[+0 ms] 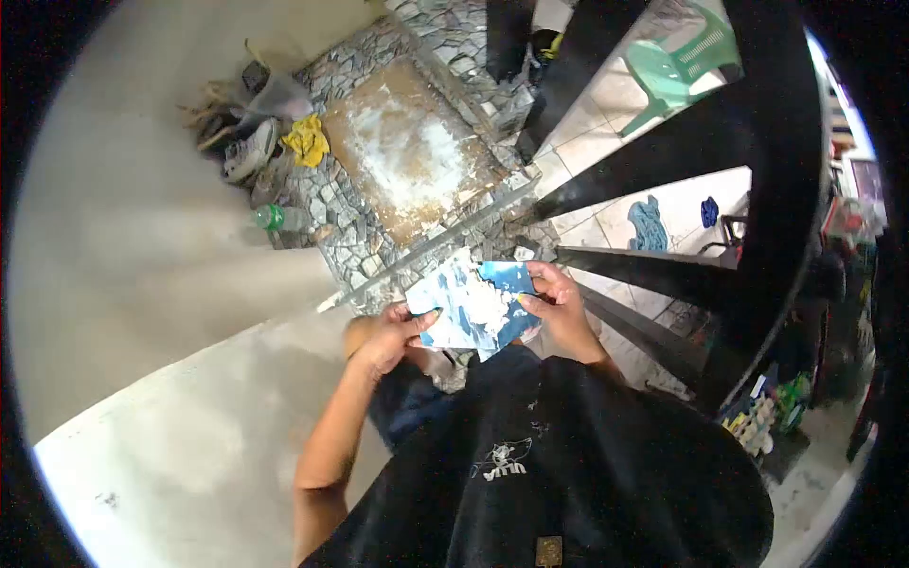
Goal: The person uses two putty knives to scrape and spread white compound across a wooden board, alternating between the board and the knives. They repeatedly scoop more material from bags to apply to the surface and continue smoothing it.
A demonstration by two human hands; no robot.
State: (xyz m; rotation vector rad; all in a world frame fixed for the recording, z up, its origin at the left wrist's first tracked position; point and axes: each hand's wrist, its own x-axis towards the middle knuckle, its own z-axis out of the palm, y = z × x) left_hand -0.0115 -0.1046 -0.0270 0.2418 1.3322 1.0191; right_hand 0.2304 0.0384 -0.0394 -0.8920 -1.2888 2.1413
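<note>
Both hands grip a blue and white sheet of paper or thin card, held out in front of my body. White crumbly flakes lie on its middle and right part. My left hand pinches the lower left edge with the thumb on top. At the right edge, my right hand holds it the same way, fingers partly hidden underneath. Beyond the sheet, a brown board covered with white powder rests on a floor of broken tile pieces.
Left of the board are shoes, a crumpled yellow cloth or bag and a green-capped bottle. Dark railing bars rise on the right. Past them stand a green plastic chair and a light blue cloth on white tiles.
</note>
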